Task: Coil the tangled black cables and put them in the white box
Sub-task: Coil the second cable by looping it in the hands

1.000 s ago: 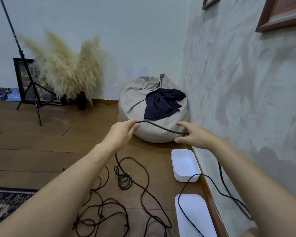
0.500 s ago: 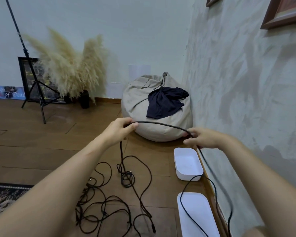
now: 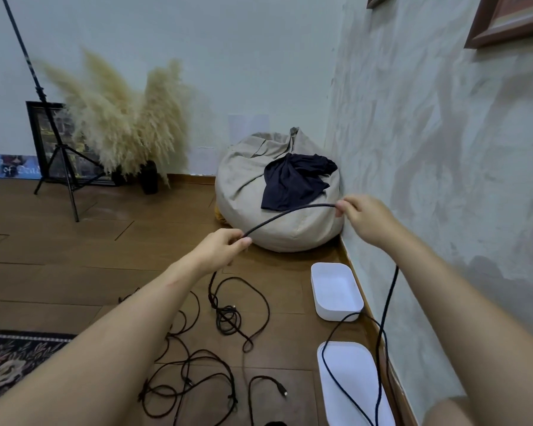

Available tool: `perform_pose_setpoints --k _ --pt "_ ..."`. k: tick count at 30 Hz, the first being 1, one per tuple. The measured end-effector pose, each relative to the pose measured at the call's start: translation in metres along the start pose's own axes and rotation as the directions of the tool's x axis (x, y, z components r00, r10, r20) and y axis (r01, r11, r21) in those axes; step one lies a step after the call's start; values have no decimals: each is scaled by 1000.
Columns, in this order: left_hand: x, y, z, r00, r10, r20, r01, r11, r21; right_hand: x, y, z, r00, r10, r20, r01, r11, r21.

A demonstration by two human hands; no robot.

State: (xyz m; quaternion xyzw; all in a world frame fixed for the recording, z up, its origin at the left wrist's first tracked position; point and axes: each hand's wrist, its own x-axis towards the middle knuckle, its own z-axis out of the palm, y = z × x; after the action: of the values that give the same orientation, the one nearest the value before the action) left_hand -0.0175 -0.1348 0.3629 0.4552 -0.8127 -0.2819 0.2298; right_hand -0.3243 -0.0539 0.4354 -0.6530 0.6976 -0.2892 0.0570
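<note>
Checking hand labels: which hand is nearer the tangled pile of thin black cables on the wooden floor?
Left. The left hand is above the tangled pile, pinching a black cable. The right hand pinches the same cable off by the wall, above the open white box.

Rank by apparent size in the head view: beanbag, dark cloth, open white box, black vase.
1. beanbag
2. dark cloth and open white box: alike, box nearer, unranked
3. black vase
</note>
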Motion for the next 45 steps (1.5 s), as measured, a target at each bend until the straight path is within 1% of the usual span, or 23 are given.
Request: perform_pose_setpoints --k 2,5,6,8,11,12,14,16,18,20,23,24,26,27,29,32,34,35,37,39,41,43,45 --pt "1 3 1 999 37 -34 -36 999 16 -2 12 -1 992 43 116 -46 999 22" --pt "5 32 6 971 189 -145 -187 982 30 -10 2 13 955 -3 296 -82 959 272" --pt "7 40 9 958 229 -175 -224 973 46 -12 -5 18 951 -23 307 -91 931 354" --pt "7 49 13 940 274 -201 -263 961 79 -12 -19 22 964 -41 261 -95 869 486" --pt "5 39 11 944 265 -194 -244 961 126 -13 -24 20 983 -20 184 -99 784 613" --pt "4 33 10 951 255 -174 -231 962 146 -13 -22 20 983 -32 178 -87 778 622" --pt "2 25 9 962 236 -134 -209 959 190 -16 -18 19 974 -83 210 -51 825 563" --pt "3 23 9 964 240 -115 -211 952 222 -18 -15 20 946 -118 303 -32 894 446" --pt "3 24 10 962 252 -103 -222 945 242 -20 -15 25 906 -134 402 -20 934 356" --pt "2 23 9 968 235 -88 -208 948 241 -17 -12 25 918 -117 378 2 957 290" --pt "0 5 -1 984 137 -116 -110 970 216 -5 7 7 976 -32 217 11 995 101" --pt "-1 0 -6 985 107 -132 -79 976 203 -4 15 1 973 0 231 -6 1000 28" --pt "-1 -2 -11 982 106 -156 -73 976 205 -8 24 1 937 70 343 -51 997 -63" --pt "-1 3 -10 978 138 -157 -102 970 220 -10 25 7 918 89 387 -62 995 -82" --pt "-3 24 -3 963 234 -133 -195 947 255 -15 14 25 918 54 392 -45 998 -34" --pt "-3 53 14 934 349 -72 -308 894 326 -16 -14 42 914 -117 388 51 983 177" --pt "-2 55 20 932 358 -61 -323 894 312 -18 -29 43 904 -194 382 81 953 292" --pt "-1 53 20 936 345 -66 -316 909 272 -16 -31 42 920 -206 333 113 954 279" --pt "0 43 17 950 301 -79 -280 937 209 -9 -27 38 962 -196 188 176 977 118" --pt "2 29 13 964 245 -100 -223 955 197 -4 -19 30 983 -156 96 160 987 -31" --pt "3 14 7 979 167 -116 -142 971 195 -4 -12 18 994 -104 43 107 992 -72" --pt "3 4 2 985 112 -129 -85 976 199 -7 -4 8 992 -74 100 81 994 -73" --pt "4 5 3 977 155 -145 -121 968 221 -11 -2 8 966 -38 257 53 997 -55"
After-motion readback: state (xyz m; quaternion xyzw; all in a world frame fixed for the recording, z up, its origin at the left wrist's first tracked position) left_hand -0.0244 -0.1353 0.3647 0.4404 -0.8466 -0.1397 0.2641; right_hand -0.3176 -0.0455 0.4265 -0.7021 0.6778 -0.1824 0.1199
